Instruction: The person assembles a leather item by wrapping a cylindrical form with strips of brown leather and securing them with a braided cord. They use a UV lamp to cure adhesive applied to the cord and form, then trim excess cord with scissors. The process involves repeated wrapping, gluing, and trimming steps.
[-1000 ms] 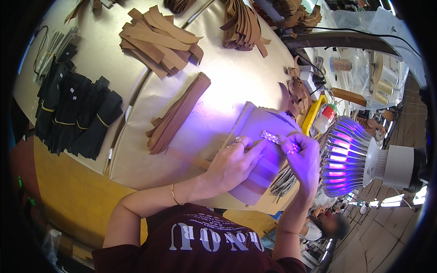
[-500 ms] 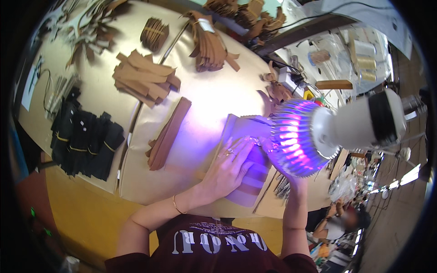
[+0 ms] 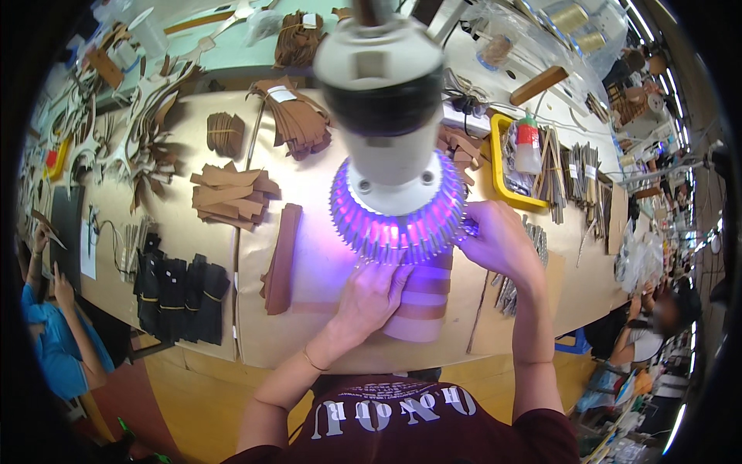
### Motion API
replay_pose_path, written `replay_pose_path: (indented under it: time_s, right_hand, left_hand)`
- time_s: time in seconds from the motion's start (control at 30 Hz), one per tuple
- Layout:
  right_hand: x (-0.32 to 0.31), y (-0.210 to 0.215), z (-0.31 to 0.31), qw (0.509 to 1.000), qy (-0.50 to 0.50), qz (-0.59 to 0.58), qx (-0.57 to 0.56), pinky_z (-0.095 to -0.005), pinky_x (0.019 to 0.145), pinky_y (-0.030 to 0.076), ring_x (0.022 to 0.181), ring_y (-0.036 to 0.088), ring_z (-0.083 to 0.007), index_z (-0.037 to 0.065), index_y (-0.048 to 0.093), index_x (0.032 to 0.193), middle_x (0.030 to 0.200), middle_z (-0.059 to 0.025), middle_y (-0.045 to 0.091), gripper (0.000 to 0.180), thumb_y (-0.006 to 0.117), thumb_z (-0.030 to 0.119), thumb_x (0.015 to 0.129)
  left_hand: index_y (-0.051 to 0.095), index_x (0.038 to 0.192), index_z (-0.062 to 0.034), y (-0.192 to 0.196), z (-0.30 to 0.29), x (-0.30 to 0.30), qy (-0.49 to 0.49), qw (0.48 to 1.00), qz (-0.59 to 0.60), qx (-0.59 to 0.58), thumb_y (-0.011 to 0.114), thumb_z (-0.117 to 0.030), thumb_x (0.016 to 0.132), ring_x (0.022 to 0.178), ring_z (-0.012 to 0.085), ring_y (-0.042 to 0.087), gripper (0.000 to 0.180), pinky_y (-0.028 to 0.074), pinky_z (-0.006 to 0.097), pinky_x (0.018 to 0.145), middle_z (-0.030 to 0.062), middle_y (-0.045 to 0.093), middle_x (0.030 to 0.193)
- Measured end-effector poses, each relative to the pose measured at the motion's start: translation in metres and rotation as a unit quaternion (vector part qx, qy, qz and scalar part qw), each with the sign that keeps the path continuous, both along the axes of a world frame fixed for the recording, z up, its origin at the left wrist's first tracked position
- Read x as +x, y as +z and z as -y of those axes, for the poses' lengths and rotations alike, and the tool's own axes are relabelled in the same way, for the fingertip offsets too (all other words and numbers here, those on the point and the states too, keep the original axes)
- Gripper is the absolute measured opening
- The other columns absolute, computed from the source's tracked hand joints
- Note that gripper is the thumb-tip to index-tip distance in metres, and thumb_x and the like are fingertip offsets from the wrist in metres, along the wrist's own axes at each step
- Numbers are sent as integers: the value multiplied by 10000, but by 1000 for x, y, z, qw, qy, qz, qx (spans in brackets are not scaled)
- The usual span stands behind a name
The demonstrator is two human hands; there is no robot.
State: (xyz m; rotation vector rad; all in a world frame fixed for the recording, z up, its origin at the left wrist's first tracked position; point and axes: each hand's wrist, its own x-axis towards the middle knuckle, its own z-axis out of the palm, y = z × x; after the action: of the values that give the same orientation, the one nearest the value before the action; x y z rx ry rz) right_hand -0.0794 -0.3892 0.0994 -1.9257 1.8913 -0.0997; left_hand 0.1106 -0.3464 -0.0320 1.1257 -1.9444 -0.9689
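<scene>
A broad lamp head [image 3: 398, 220] with a finned metal rim glows violet and hides much of what lies beneath it. My left hand [image 3: 369, 298] rests on a flat, banded piece [image 3: 417, 313], tinted violet by the light; its fingers reach under the rim, where their tips are hidden. The thumb lies apart along the piece. Just right of the lamp, my right hand [image 3: 501, 241] is raised with its fingers curled together. Something small and dark shows at those fingertips, too unclear to name.
Brown strips [image 3: 280, 259] lie left of the lamp, near a strip pile [image 3: 232, 193] and black bundles [image 3: 182, 298]. On the right, a yellow tray [image 3: 498, 166] holds a red-and-white bottle [image 3: 528, 147]. Metal strips [image 3: 510, 290] lie near my right forearm. Other people work at both sides.
The view has swung right, showing the lamp nearer the middle. My right hand has come away from my left, out to the lamp's right, with its fingers curled. My left hand stays on the piece.
</scene>
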Motion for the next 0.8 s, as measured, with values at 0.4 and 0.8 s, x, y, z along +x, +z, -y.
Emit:
replay_pose_path:
  time_s: [0.4, 0.8]
  right_hand:
    - [-43, -20, -22, 991, -93, 101, 9, -392, 652, 496, 662, 642, -310, 43, 722, 816, 679, -159, 655, 410, 697, 452, 834]
    - [-55, -49, -31, 974, -108, 199, 11, -349, 612, 453, 596, 565, -221, -2, 689, 791, 660, -131, 629, 413, 709, 407, 849]
  left_hand:
    - [530, 1335, -28, 12, 9, -5, 8, 993, 37, -116, 657, -159, 890, 1013, 372, 651, 481, 532, 411, 824, 239, 630, 1166]
    - [489, 1355, -25, 18, 8, -7, -15, 995, 78, -63, 619, -125, 908, 1267, 355, 509, 476, 310, 509, 1117, 204, 557, 1323]
